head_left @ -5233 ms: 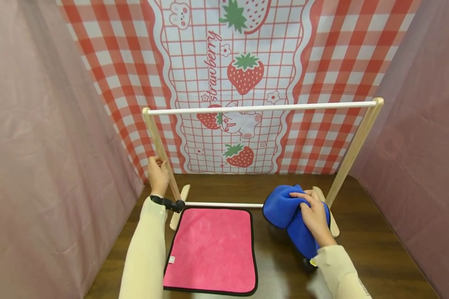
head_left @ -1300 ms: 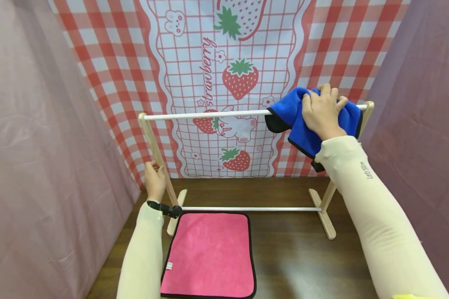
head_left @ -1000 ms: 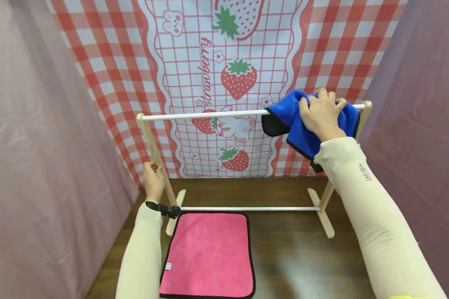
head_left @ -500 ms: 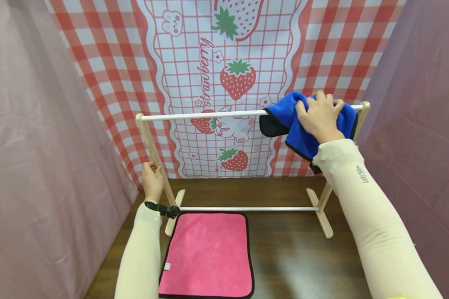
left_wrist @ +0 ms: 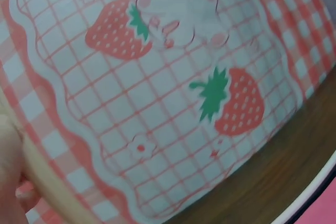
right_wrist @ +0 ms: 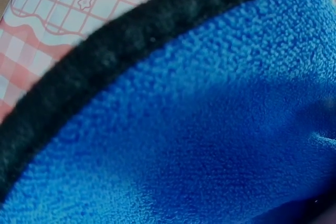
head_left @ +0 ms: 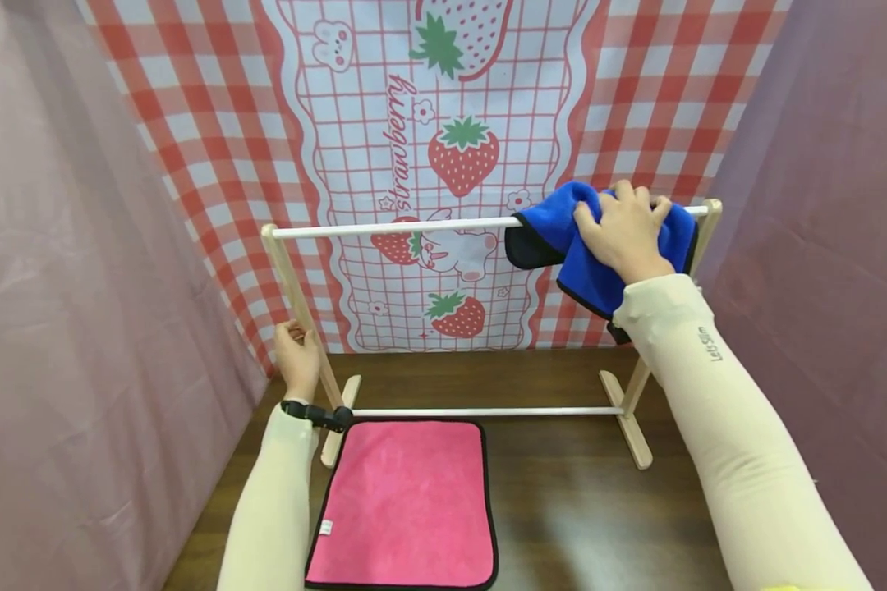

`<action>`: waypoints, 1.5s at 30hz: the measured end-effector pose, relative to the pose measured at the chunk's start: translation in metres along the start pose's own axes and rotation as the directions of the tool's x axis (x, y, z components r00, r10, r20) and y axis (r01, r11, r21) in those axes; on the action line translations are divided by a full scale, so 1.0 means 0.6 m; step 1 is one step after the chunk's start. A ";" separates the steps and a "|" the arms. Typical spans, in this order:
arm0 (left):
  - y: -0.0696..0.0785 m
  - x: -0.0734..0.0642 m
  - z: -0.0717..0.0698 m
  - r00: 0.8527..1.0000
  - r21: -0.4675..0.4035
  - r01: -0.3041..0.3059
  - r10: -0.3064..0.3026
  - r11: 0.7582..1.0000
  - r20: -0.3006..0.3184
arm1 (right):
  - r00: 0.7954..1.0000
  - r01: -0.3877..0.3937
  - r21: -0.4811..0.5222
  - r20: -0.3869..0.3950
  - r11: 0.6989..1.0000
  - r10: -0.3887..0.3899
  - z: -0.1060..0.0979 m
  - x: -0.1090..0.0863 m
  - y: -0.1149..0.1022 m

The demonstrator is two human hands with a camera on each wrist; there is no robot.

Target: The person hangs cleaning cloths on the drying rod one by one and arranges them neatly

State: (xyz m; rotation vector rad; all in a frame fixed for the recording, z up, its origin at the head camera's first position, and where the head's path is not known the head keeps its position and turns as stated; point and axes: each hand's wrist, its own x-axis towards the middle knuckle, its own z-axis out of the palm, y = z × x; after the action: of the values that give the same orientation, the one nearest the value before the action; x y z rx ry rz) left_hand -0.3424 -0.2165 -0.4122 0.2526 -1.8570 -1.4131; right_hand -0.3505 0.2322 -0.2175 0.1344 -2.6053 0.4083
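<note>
A blue towel (head_left: 595, 279) with black edging lies bunched over the right part of the white top rail (head_left: 395, 228) of a wooden rack. My right hand (head_left: 628, 234) grips it from above, fingers bent over the rail and cloth. One corner folds back on the left, showing black. In the right wrist view the blue towel (right_wrist: 199, 108) fills most of the picture. My left hand (head_left: 298, 359) holds the rack's left post (head_left: 287, 271) about midway up; that post (left_wrist: 50, 187) also shows in the left wrist view.
A pink towel (head_left: 406, 501) with black edging and a small white tag lies flat on the dark wooden table (head_left: 562, 501). The rack's right foot (head_left: 627, 423) and lower rail (head_left: 480, 411) stand behind it. A strawberry-print cloth (head_left: 461, 156) hangs at the back.
Over about five seconds my right hand has lifted the blue towel from low by the right foot onto the top rail. During the last second both hands stay nearly still; the view shifts slightly.
</note>
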 end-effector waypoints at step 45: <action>0.400 -0.194 0.322 0.856 -0.500 0.277 0.025 0.821 0.516 | 1.000 0.008 0.014 -0.012 1.000 -0.008 -0.002 -0.011 0.001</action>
State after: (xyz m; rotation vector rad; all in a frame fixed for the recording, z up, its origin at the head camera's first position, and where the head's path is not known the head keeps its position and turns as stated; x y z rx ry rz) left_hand -0.3251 0.0790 -0.2683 -0.3302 -1.7214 -2.2174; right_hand -0.3446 0.2332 -0.2199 0.1465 -2.5894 0.4234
